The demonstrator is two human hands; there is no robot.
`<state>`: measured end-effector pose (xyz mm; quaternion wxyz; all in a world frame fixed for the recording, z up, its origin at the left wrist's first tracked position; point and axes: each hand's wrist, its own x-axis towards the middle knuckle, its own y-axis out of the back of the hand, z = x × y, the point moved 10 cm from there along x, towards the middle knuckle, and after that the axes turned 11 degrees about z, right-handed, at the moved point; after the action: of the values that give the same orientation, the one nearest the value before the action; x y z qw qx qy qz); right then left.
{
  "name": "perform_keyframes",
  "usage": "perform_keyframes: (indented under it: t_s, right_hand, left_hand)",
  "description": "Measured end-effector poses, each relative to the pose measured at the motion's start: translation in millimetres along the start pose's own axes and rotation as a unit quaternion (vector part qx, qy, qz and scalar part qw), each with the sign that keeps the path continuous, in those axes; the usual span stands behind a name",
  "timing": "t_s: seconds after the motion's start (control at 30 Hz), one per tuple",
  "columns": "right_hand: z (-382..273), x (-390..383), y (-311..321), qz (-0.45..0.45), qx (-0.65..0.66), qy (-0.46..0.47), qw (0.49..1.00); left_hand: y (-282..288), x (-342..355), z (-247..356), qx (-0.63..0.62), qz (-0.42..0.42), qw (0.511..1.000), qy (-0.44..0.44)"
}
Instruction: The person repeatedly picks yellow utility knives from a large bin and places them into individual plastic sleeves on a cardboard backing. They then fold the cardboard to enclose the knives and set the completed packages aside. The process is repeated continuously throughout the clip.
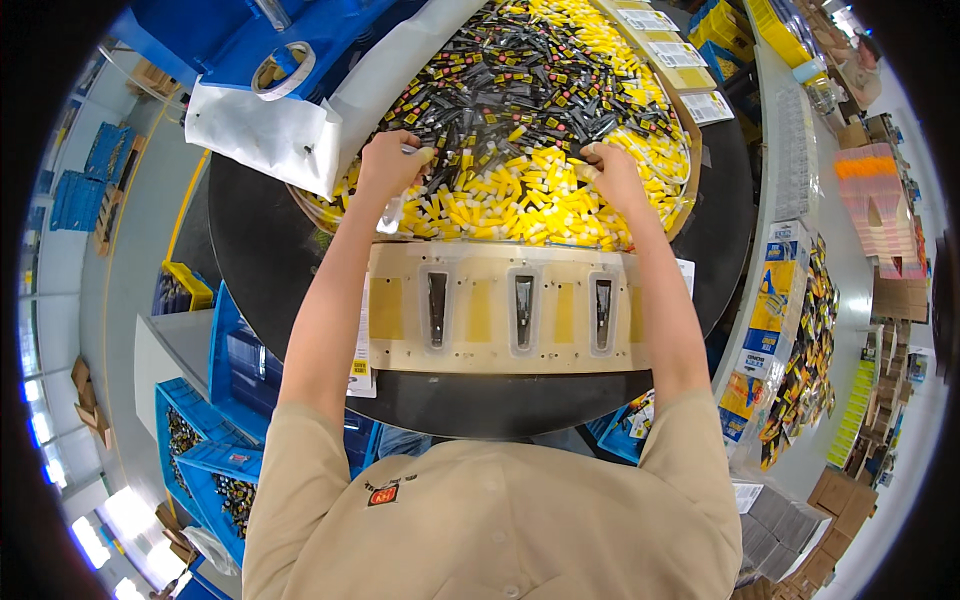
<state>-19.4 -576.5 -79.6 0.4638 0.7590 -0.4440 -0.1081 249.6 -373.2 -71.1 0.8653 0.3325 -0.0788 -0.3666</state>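
Note:
My left hand (393, 167) is over the left side of a large heap, its fingers curled in. A pale covering shows on its fingertips. My right hand (614, 172) is at the right side of the heap, thumb and fingers drawn together. What either hand holds, if anything, is too small to make out. The heap has small black tubes (480, 95) behind and small yellow pointed caps (520, 200) in front. Between my forearms stands a beige curved panel (460, 357) with clear blister pockets. Three pockets show, each with a dark tube (523, 298) in it.
A round black table (480, 400) bears the heap. A tape roll (284, 72) lies by a blue bin (215, 35) at the far left. Printed cards (708, 107) line the right rim. Blue crates (205, 440) stand lower left. Packaged tubes (800, 360) cover the right bench.

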Motion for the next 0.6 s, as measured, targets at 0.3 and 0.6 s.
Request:
perform_keyframes:
  t_s: [0.3,0.6]
  right_hand:
    - [-27.7,5.2,-24.7,-0.008,0.01,-0.005,1.0]
    - [-115.2,-181.5,33.1,-0.051,0.115,-0.105,0.986]
  left_hand:
    - [-2.5,-167.9,-9.9,0.065,-0.133,0.989,-0.018]
    - [15.2,-125.0,2.5,0.053,0.046,0.989,-0.131]
